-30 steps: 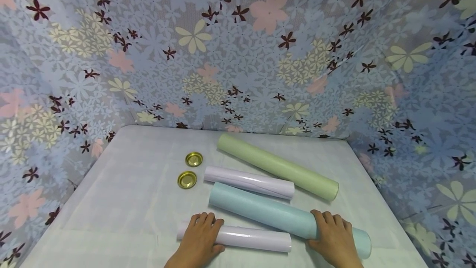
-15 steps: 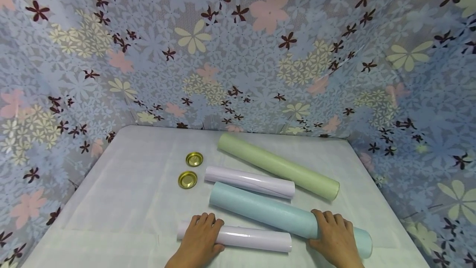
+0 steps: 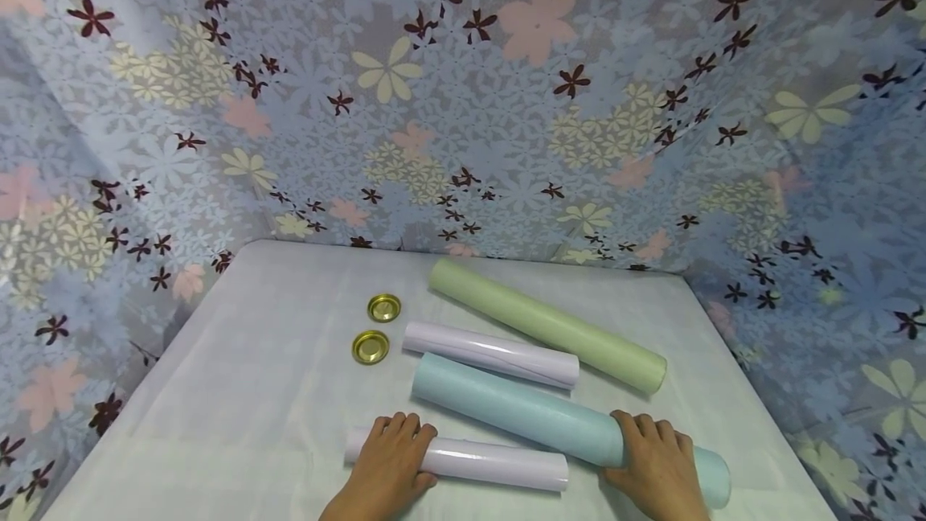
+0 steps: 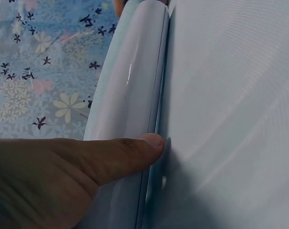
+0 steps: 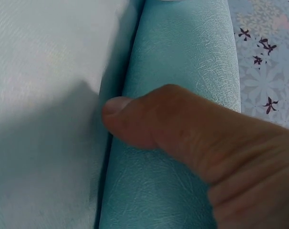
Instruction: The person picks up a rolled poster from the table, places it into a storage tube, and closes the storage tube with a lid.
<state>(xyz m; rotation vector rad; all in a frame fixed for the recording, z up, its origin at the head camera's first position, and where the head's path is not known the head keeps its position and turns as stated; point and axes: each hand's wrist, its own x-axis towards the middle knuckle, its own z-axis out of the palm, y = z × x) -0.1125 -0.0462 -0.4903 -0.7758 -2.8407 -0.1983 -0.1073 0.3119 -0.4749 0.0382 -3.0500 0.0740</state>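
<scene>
A green roll point(image 3: 547, 323) and a white roll point(image 3: 492, 354) lay on the white table point(image 3: 239, 392), two gold lids point(image 3: 370, 346) just left of them, flowered cloth point(image 3: 463, 103) behind

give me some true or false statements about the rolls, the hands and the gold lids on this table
1. The left hand holds the near white roll. True.
2. The right hand holds the green roll. False: it holds the light blue roll; the green roll lies untouched further back.
3. Two gold lids lie left of the far white roll. True.
4. The gold lids are stacked on each other. False: they lie side by side, apart.
5. Four rolls lie on the table. True.
</scene>
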